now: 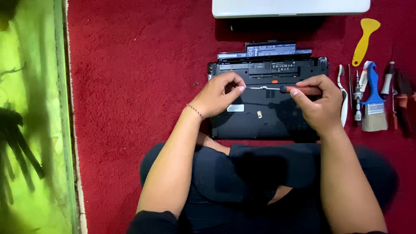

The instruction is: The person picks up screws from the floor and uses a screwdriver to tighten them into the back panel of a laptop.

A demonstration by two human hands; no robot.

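One head-worn camera looks straight down, fairly close, over the lap onto the red carpet [138, 65].

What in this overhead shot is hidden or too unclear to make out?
- Screwdriver tip: head view, hidden under the left hand.
- White laptop: cut off by the top edge.
- Tools at far right: blurred, partly cut off.
- Black laptop near edge: covered by the right hand.

Screwdriver [281, 89] tip hidden under left hand [216, 95]; white laptop [290, 8] cut off by top edge.
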